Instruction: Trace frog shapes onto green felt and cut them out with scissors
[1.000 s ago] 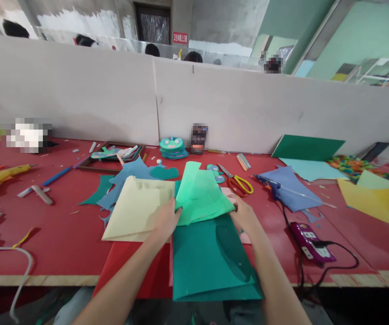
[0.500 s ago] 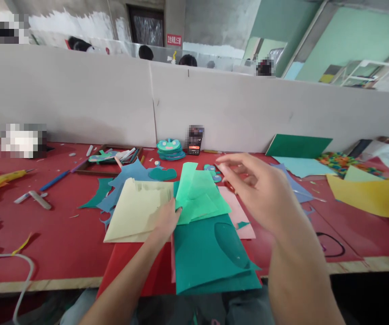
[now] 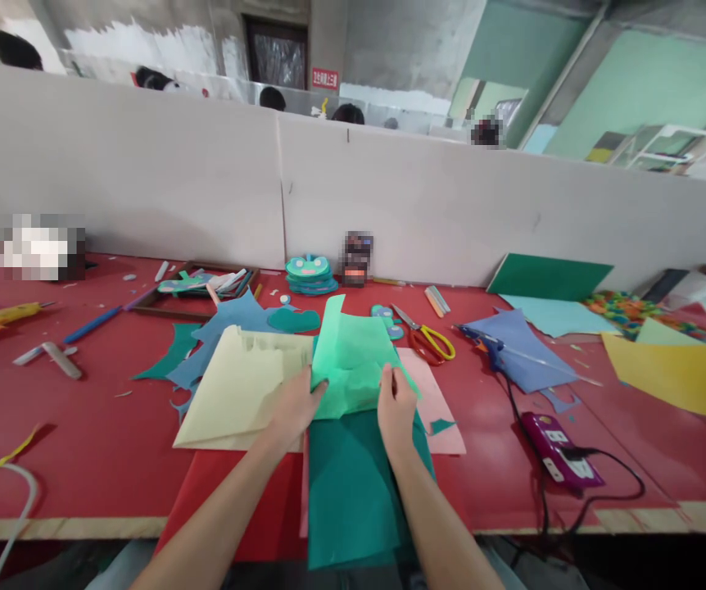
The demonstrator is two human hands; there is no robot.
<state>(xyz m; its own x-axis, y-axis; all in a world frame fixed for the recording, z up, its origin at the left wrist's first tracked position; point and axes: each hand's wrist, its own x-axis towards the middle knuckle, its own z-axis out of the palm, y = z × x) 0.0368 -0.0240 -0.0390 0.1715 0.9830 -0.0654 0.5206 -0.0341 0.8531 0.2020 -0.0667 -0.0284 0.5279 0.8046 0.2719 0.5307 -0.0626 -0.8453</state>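
the dark green sheet [image 3: 353,483] hangs over the table's near edge. on it, the left hand [image 3: 291,410] and right hand [image 3: 395,406] each pinch the light green paper [image 3: 353,360]. scissors [image 3: 427,338] lie farther back.

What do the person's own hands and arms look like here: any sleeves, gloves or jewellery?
Both the left hand and the right hand are bare, with no gloves. Both forearms are bare to the frame's lower edge; no sleeves, watch or bracelet show. Rings are too small to tell.
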